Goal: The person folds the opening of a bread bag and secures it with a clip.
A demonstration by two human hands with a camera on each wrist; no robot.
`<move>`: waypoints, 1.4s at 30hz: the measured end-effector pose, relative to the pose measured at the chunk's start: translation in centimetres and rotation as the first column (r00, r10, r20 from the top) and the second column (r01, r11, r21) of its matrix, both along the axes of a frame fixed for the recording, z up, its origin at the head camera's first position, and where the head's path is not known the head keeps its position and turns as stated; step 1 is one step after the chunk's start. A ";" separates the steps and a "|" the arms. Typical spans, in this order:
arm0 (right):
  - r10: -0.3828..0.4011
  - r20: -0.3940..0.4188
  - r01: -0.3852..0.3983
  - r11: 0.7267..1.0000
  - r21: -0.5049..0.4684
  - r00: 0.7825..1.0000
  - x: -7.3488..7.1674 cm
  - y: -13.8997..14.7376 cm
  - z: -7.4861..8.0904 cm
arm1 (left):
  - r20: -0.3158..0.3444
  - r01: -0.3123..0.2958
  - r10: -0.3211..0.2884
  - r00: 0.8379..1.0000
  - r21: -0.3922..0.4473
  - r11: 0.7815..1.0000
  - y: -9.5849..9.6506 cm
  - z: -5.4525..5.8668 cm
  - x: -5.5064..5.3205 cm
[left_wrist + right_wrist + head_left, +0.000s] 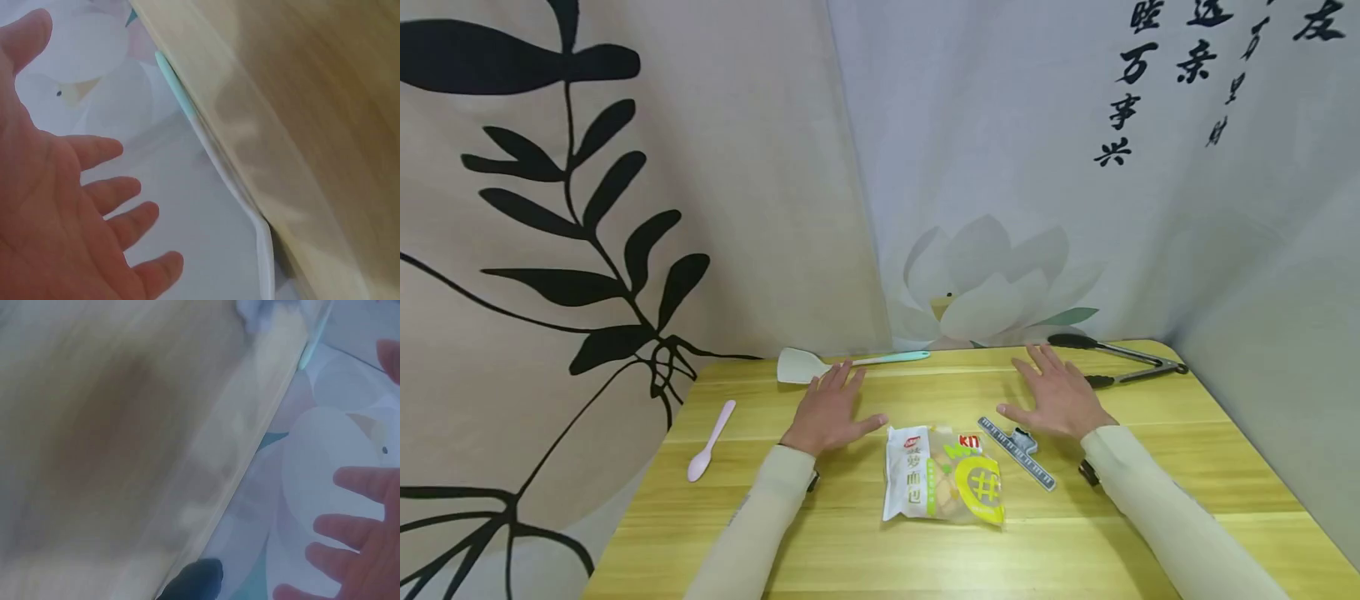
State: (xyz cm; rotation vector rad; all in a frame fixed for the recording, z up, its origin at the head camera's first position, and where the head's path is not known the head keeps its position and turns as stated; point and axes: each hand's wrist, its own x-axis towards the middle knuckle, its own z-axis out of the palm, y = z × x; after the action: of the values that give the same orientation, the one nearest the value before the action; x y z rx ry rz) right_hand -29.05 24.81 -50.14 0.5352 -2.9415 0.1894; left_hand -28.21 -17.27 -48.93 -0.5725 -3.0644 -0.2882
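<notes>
My left hand (829,415), holding nothing, has its fingers spread beside the white spatula (799,367) with a mint handle end; its fingertips overlap the spatula in the head view. The left wrist view shows the open palm (56,219) and the spatula's handle (215,156) along the table's back edge. My right hand (1054,396) is likewise empty, fingers spread, near black-tipped tongs (1138,367). A dark tong tip (197,581) shows below that hand in the right wrist view. Between the forearms lies a sealed bag of bread (943,479), with a grey patterned strip with a clip (1018,452) to its right.
A pink spoon (711,442) lies at the left of the wooden table (850,550). Behind the table's back edge hangs a pale curtain (760,167) with printed leaves, a flower and characters. Another pale wall (1277,375) borders the right side.
</notes>
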 end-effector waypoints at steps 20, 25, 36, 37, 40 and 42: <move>0.087 0.007 -0.086 0.994 -0.074 0.996 1.4 -0.5 1.3 | 0.065 0.104 -0.117 0.991 0.186 0.977 4.6 -1.3 -0.9; 0.093 0.027 -0.089 0.985 -0.147 0.995 2.2 -0.9 0.9 | 0.112 0.141 -0.170 0.979 0.227 0.964 5.2 -1.3 -1.4; 0.145 0.071 -0.120 0.953 -0.278 0.987 3.4 -3.3 0.3 | 0.157 0.220 -0.273 0.949 0.290 0.931 6.3 -0.6 -2.6; 0.147 0.085 -0.117 0.950 -0.288 0.985 3.5 -3.4 0.2 | 0.168 0.225 -0.282 0.945 0.295 0.929 6.4 -0.6 -2.6; 0.155 0.122 -0.111 0.944 -0.311 0.980 3.8 -4.0 -0.4 | 0.195 0.243 -0.316 0.928 0.326 0.914 6.8 -0.6 -2.6; 0.159 0.152 -0.100 0.935 -0.340 0.975 4.0 -4.4 -0.7 | 0.209 0.256 -0.337 0.918 0.340 0.905 7.1 -0.7 -2.6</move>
State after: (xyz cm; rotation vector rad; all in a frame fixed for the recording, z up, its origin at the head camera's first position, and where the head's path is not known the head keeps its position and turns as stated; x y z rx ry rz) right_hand -25.10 20.40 -50.81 0.6913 -2.9455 0.7691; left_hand -30.80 -10.19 -49.67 -1.0619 -3.0617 -0.8977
